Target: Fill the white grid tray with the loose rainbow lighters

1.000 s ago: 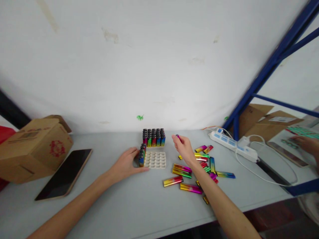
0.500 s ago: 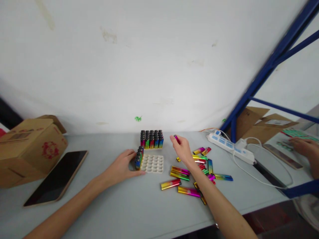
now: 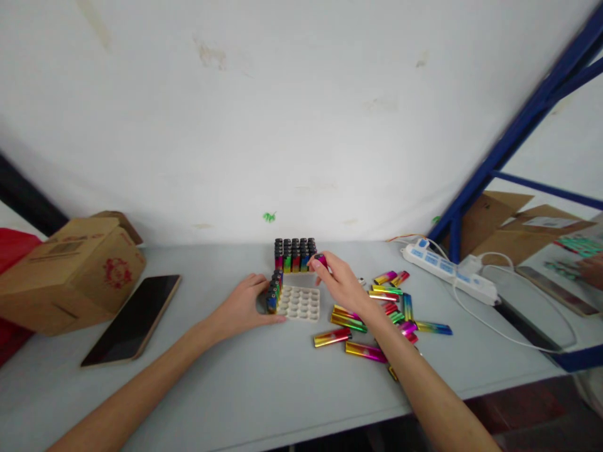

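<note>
My left hand [image 3: 245,306] curves around the left side of a white tray [image 3: 301,304] with rows of round hollows, its thumb along the front edge. One row of lighters [image 3: 274,294] with dark tops stands upright in the tray's left column. My right hand [image 3: 342,279] pinches a magenta lighter [image 3: 321,258] above the tray's back right corner. Behind, a full block of upright lighters [image 3: 295,256] with black tops stands near the wall. Loose shiny lighters [image 3: 365,351] in mixed colours lie scattered to the right, partly under my right forearm.
A cardboard box [image 3: 70,276] and a dark tablet [image 3: 134,320] lie at left. On the right are a white power strip [image 3: 450,275] with cables, a blue metal frame [image 3: 455,238] and open cardboard [image 3: 504,220]. Another person's hand [image 3: 592,271] shows at the far right.
My right hand has brought the magenta lighter left and closer to the tray. My left hand stays at the tray. The whole view has shifted slightly.
</note>
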`<state>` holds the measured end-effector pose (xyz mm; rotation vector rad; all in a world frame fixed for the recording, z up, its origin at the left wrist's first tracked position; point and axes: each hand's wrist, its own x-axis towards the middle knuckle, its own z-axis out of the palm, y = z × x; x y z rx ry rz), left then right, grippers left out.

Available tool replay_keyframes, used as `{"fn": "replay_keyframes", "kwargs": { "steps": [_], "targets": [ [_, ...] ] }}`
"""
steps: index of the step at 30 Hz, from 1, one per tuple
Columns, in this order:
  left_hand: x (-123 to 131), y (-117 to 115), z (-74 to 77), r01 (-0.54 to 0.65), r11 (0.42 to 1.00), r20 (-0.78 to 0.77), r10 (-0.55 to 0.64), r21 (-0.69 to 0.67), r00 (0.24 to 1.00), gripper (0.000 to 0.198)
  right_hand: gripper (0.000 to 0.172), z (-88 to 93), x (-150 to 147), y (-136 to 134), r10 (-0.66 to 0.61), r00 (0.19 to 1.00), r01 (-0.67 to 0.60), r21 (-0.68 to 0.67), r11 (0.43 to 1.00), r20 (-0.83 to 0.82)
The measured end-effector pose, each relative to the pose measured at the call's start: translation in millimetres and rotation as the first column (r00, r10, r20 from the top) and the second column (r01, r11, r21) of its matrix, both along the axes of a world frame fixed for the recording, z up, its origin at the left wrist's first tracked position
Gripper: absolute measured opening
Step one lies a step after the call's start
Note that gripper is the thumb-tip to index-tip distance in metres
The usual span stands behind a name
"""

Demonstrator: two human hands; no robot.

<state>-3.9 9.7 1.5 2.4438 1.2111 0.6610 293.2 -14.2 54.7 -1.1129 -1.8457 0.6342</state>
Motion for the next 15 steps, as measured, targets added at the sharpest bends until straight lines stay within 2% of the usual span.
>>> {"fn": "replay_keyframes", "kwargs": {
  "steps": [3, 6, 10, 15],
  "targets": [
    [1, -1, 1.7, 0.000, 1.000, -0.015, -0.001, -0.005, 1.000, 0.067, 0.064, -0.2, -9, -2, 0.022, 0.995, -0.027, 0.044, 0.999, 0.096],
    [1, -1, 1.5, 0.000, 1.000, -0.011, 0.000, -0.014, 1.000, 0.069, 0.065, -4.6, -16, 0, -0.014, 0.986, 0.015, -0.001, 1.000, 0.166],
    [2, 0, 0.9, 0.006, 1.000, -0.002, -0.006, -0.015, 1.000, 0.071, 0.056, -13.9, -22, 6, 0.058, 0.979, -0.048, -0.057, 0.997, 0.195],
    [3, -1, 1.2, 0.007, 1.000, -0.011, -0.007, -0.012, 1.000, 0.070, 0.038, -27.8, -26, 16, 0.111, 0.935, -0.108, -0.030, 0.994, 0.338]
  ]
}}
